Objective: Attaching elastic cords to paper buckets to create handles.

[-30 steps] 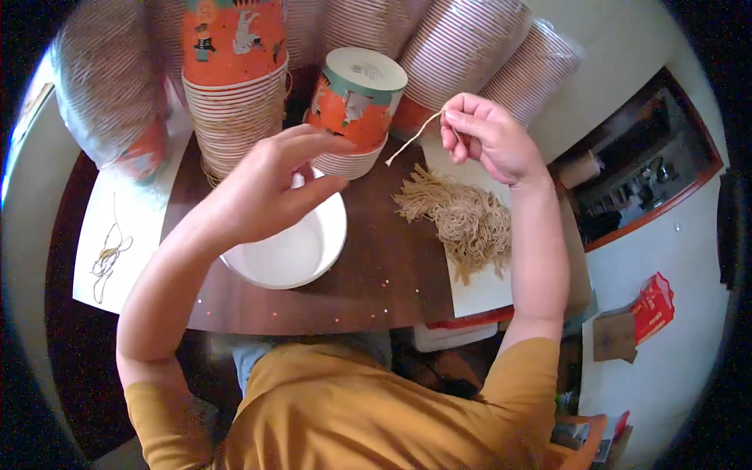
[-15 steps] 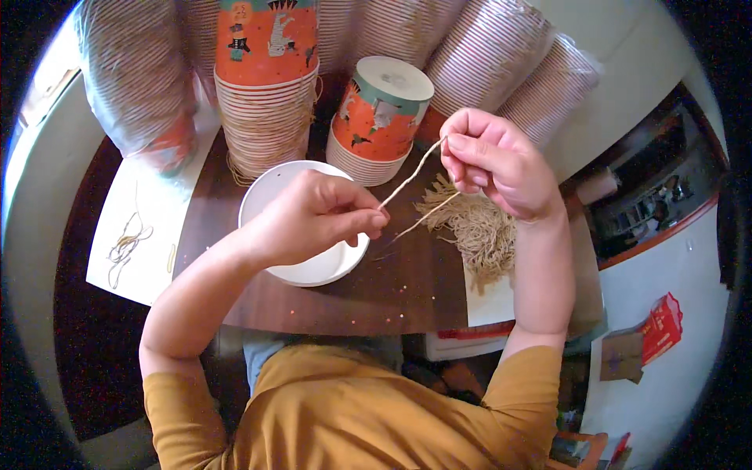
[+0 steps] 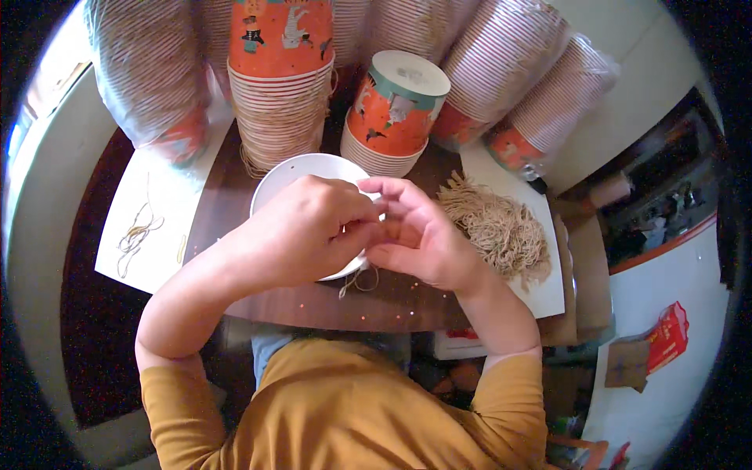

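Observation:
My left hand [image 3: 321,227] is closed, thumb and fingers pinching a thin beige cord. Facing it, my right hand [image 3: 419,235] curves its fingers in on the same cord, its fingertips meeting those of the left. Most of the cord between the hands is hidden; a loose loop of the cord [image 3: 360,283] hangs below them. Under both hands lies a white paper bucket [image 3: 294,168], its open mouth facing up and a small hole showing near the rim. The hands cover much of its inside.
A tangled heap of beige cords [image 3: 501,231] rests on white card at the right. Behind stand an orange printed bucket stack [image 3: 282,110], a shorter upside-down stack [image 3: 398,113] and several wrapped stacks [image 3: 145,70]. Loose dark strands [image 3: 137,235] lie on paper at the left.
My right hand has come down and left to meet my left hand over the bucket. The cord, stretched taut between them before, now hangs in a slack loop.

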A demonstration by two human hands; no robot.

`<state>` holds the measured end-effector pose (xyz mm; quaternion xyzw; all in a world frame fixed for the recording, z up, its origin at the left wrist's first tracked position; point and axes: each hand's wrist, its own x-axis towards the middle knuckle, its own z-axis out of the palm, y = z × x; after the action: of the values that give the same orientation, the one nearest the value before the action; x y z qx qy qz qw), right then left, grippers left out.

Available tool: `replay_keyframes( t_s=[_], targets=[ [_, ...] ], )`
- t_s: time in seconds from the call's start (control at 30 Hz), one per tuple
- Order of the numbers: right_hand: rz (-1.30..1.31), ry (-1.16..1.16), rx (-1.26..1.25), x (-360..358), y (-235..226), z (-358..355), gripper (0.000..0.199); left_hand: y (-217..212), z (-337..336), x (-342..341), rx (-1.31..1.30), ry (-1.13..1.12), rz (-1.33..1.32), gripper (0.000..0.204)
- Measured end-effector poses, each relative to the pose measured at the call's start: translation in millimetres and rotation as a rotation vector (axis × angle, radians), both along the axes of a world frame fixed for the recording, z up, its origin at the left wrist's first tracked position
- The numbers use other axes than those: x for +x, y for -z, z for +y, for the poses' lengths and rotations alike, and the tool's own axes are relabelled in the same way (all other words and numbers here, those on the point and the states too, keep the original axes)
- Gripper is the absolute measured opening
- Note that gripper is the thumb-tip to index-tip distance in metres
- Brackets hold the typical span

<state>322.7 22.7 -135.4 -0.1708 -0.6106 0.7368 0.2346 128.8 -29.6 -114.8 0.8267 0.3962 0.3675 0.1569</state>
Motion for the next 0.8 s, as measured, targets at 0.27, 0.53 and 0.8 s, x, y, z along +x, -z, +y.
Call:
replay_keyframes(
  t_s=[0.27,0.53,0.8],
  targets=[
    [-0.104,0.369,0.730,1.0,17.9,1.6,0.013,7.8,-3.0,-7.1,-0.059,-0.004,-0.049,0.008],
    [-0.038,0.423,1.077,-0.4,10.9,0.1,0.014,10.8,-5.8,-7.3,-0.135,-0.028,-0.078,0.007],
    [-0.099,0.417,1.054,-3.6,11.9,2.7,0.012,14.5,-5.8,-6.4,0.010,-0.074,-0.002,0.007]
  ],
)
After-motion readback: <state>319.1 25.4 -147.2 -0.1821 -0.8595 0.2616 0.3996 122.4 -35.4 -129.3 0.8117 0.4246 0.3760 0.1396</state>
